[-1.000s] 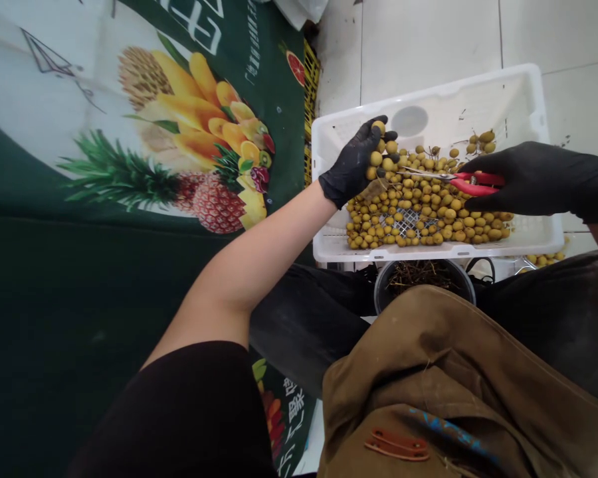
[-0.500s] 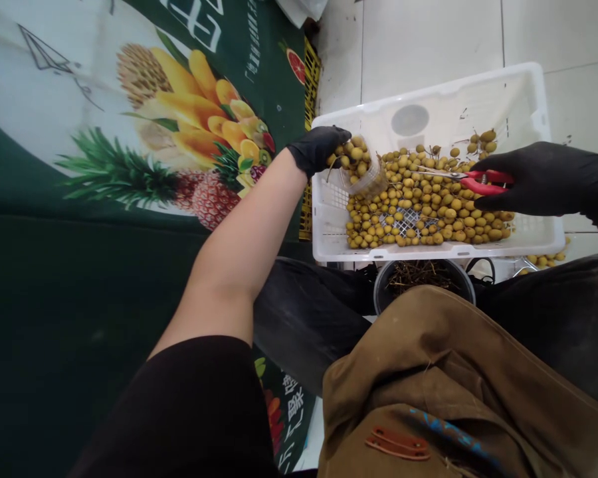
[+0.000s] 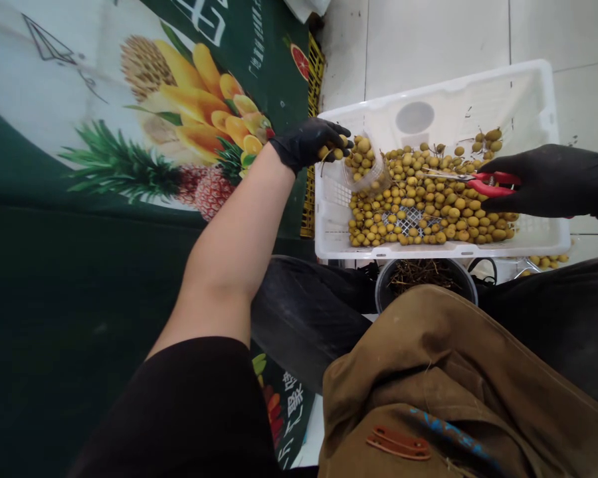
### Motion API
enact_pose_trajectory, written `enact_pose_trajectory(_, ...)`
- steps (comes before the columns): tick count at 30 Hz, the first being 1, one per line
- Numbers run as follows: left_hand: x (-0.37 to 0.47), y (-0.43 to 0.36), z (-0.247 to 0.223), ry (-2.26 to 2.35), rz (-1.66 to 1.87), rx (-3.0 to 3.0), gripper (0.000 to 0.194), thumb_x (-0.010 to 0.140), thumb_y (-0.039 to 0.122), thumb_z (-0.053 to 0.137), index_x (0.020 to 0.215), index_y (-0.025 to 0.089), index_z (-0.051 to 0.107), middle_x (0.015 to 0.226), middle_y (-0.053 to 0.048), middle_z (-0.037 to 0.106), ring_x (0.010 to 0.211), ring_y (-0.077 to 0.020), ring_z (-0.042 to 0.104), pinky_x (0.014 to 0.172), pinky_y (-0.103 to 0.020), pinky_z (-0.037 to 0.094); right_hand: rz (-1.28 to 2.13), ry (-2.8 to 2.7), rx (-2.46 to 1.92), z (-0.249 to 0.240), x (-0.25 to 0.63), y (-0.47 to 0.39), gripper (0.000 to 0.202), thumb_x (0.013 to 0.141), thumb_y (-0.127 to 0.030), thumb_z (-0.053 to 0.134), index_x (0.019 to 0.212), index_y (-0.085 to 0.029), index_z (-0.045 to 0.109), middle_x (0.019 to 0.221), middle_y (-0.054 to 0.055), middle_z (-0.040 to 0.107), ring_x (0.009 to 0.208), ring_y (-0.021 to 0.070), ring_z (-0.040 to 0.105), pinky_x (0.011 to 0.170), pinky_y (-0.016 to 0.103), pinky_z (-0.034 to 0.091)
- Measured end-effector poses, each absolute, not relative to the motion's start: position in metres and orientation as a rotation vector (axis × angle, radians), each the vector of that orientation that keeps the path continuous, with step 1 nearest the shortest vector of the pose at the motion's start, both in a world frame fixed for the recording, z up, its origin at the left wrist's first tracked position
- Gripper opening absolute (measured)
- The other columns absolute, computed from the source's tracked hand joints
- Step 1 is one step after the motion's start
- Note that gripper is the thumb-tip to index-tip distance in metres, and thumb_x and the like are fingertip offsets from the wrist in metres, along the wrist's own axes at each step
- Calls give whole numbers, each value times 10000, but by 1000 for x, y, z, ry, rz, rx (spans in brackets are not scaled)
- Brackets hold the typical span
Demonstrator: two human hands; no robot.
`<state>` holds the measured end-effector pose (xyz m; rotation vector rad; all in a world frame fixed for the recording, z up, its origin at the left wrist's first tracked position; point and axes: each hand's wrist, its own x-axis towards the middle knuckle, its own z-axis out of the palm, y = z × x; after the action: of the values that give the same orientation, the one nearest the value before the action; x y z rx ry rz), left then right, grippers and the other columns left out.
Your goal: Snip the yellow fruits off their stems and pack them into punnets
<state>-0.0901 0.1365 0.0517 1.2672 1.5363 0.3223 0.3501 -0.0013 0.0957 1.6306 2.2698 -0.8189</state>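
My left hand (image 3: 315, 143), in a black glove, holds a few small yellow-brown fruits (image 3: 335, 151) at the left edge of the crate. Just right of it a clear plastic tub (image 3: 373, 182) full of the same fruit leans tilted inside the white crate (image 3: 438, 252). Many loose fruits (image 3: 453, 206) cover the crate's bottom. On the right, my right hand (image 3: 553, 180), also black-gloved, is closed on red-handled scissors (image 3: 493, 184), whose thin blades point left over the fruit.
Below the crate stands a round bucket (image 3: 380, 295) with dry stems. More fruit (image 3: 545, 261) lies at the right, beyond the crate. A green printed banner (image 3: 129, 265) and a yellow crate (image 3: 315, 73) are on the left.
My left hand has drawn back left from the tub, with fruits in its fingers, and a gap now shows between them. My right hand looks nearly unmoved.
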Motion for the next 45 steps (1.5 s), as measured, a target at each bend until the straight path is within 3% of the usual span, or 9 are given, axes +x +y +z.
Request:
enact_pose_trajectory(3,-90,134,56,1564,356,1201,251,840,133,945,1060,165,829,1190,-150,880,1339,-393,835,1192,-509,556,-818,2273,1622,96,351,-1,650,1046,-770,587,1289,-232,857,988,104,844,780,248,674,772,446,525)
enact_pose_trajectory(7,-87,129,57,1591,370,1205,183,906,199,964,1003,176,811,1119,-132,875,1347,-419,828,1237,-585,551,-821,2230,1630,101,347,-3,625,1065,-739,588,1334,-239,847,1015,107,855,799,261,709,779,446,547)
enact_pose_trajectory(17,-83,127,53,1594,361,1214,116,1093,300,815,1121,188,819,1217,-129,875,1160,-340,873,1148,-512,584,-810,2133,1690,103,340,-4,581,1078,-726,595,1391,-296,829,1083,90,869,842,297,755,780,447,551)
enact_pose_trajectory(24,-88,131,48,1563,300,1228,264,860,234,978,1096,184,870,1164,-147,902,1272,-395,841,1120,-486,598,-859,2143,1666,102,344,-4,616,1080,-752,606,1386,-268,833,1051,92,863,821,276,729,776,440,540)
enact_pose_trajectory(28,-85,133,42,1541,329,1252,293,854,236,988,1119,179,878,1123,-149,881,1181,-354,841,1146,-514,603,-872,2136,1678,99,349,-3,626,1063,-793,620,1333,-272,837,1005,76,862,756,251,707,725,429,538)
enact_pose_trajectory(33,-79,132,38,1524,386,1295,402,801,78,888,1190,172,848,1442,-135,846,1296,-331,812,1177,-489,634,-867,2046,1712,105,341,-5,575,1099,-747,621,1371,-289,836,892,54,830,579,216,638,624,423,540)
enact_pose_trajectory(36,-76,128,40,1485,397,1320,380,870,96,859,1245,142,824,1478,-156,823,1360,-325,789,1225,-508,629,-869,1999,1745,110,336,-7,594,1110,-717,643,1495,-297,812,903,56,836,529,200,618,598,418,544)
enact_pose_trajectory(41,-75,120,46,1559,341,1468,303,891,187,896,1181,135,825,1339,-179,834,1257,-333,808,1233,-571,632,-872,2034,1719,105,340,-5,565,1093,-748,626,1366,-296,829,856,50,812,550,222,644,593,415,535)
enact_pose_trajectory(45,-77,118,44,1722,46,1624,261,727,217,1004,946,188,864,1046,-112,848,1352,-404,778,1247,-458,597,-862,2114,1667,101,342,-4,532,1081,-749,625,1263,-290,823,960,68,847,690,253,715,672,420,559)
